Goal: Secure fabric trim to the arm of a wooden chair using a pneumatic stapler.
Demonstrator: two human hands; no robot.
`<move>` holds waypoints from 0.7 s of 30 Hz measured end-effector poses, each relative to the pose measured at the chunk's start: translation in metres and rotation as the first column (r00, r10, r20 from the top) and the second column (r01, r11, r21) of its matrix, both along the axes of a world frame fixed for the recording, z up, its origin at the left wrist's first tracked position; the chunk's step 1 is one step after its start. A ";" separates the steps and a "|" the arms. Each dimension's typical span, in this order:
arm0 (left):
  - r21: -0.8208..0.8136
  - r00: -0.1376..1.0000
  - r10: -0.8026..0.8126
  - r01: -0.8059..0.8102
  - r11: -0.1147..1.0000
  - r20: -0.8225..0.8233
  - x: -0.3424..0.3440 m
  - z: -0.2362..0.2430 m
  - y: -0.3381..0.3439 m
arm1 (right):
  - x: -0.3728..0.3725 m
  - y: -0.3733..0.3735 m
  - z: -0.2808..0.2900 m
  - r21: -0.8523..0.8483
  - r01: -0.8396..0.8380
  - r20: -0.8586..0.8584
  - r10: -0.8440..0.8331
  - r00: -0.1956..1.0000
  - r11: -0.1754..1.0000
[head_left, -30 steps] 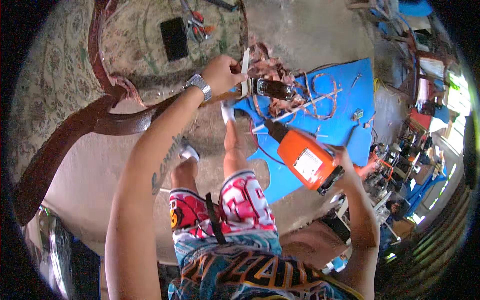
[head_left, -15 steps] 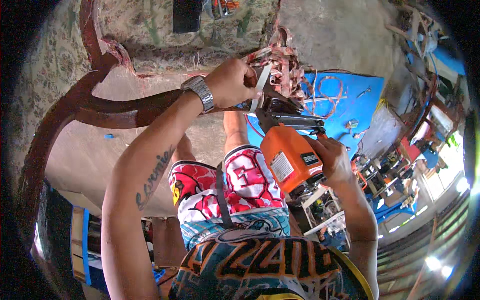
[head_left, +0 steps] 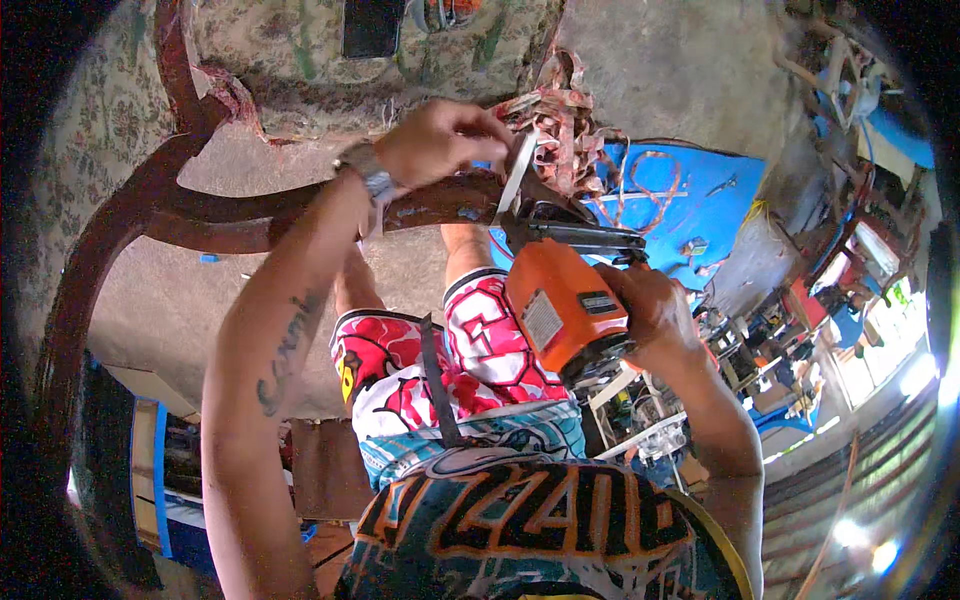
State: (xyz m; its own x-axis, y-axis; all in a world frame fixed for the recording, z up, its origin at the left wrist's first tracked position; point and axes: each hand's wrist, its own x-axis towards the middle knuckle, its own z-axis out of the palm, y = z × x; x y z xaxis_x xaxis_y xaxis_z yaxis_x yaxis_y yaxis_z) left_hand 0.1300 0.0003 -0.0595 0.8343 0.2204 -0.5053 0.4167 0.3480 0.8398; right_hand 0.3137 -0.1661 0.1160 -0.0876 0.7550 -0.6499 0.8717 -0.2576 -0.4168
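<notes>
My right hand (head_left: pixel 650 308) is wrapped round the handle of an orange-and-black nail gun or stapler (head_left: pixel 566 305). The tool's black nose meets the right end of a curved dark brown wooden frame piece (head_left: pixel 430 206). A pale flat strip (head_left: pixel 515 172) stands across the wood there, just above the nose. Over the frame, left of the strip, hovers my left hand (head_left: pixel 440 142), its fingers loosely bent and apart, with nothing seen in them. Whether its fingertips touch the strip is unclear. A tangle of reddish-white webbing strips (head_left: pixel 562 140) lies just beyond.
Floral upholstery (head_left: pixel 300 85) fills the far left, with a dark phone-like rectangle (head_left: pixel 371 27) on it. A blue sheet (head_left: pixel 715 190) covers floor on the right, with small items on top. Farther right are cluttered shelves and tools. A blue-edged panel (head_left: pixel 150 475) is at lower left.
My left hand has come off the pale strip and moved slightly left and up, its fingers loosening. The nail gun has shifted a little to the left in my right hand.
</notes>
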 end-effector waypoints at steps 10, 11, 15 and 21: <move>0.262 0.984 0.161 -0.137 0.955 -0.074 -0.062 0.043 0.040 | -0.003 -0.001 -0.002 0.011 -0.036 -0.025 0.037 0.999 0.999; 0.207 0.991 0.071 -0.047 0.977 -0.111 -0.042 0.057 0.032 | -0.002 -0.003 -0.001 0.006 -0.036 -0.017 0.037 0.999 0.999; 0.230 0.990 -0.124 0.136 0.964 -0.067 0.010 0.047 0.001 | 0.003 -0.002 0.013 -0.030 -0.011 -0.020 0.010 1.000 0.999; 0.237 0.973 -0.143 0.185 0.954 -0.181 0.016 0.024 0.000 | 0.055 -0.042 0.016 -0.147 0.249 -0.260 -0.280 0.924 0.957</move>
State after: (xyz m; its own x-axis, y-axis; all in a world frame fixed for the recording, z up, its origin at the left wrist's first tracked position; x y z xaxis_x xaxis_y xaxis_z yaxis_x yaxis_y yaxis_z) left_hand 0.1464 0.0002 -0.0360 0.7821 0.2240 -0.5815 0.5865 0.0509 0.8084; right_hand 0.3686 -0.2078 0.1317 -0.0817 0.7015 -0.7080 0.6202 -0.5202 -0.5871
